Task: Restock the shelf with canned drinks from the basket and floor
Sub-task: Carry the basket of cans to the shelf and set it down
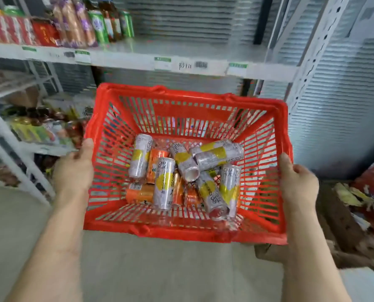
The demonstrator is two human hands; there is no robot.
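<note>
Head view | left hand (73,168), right hand (298,182) grip red basket (181,233) rims | cans (164,186) inside, perhaps ten

The person's two forearms were bare up to the frame's lower edge, with no sleeve showing. The left hand (73,171) and right hand (299,184) were bare too, without gloves.

L grip (73,168) & R grip (298,182) curled, thumbs up, arms outstretched.
</note>
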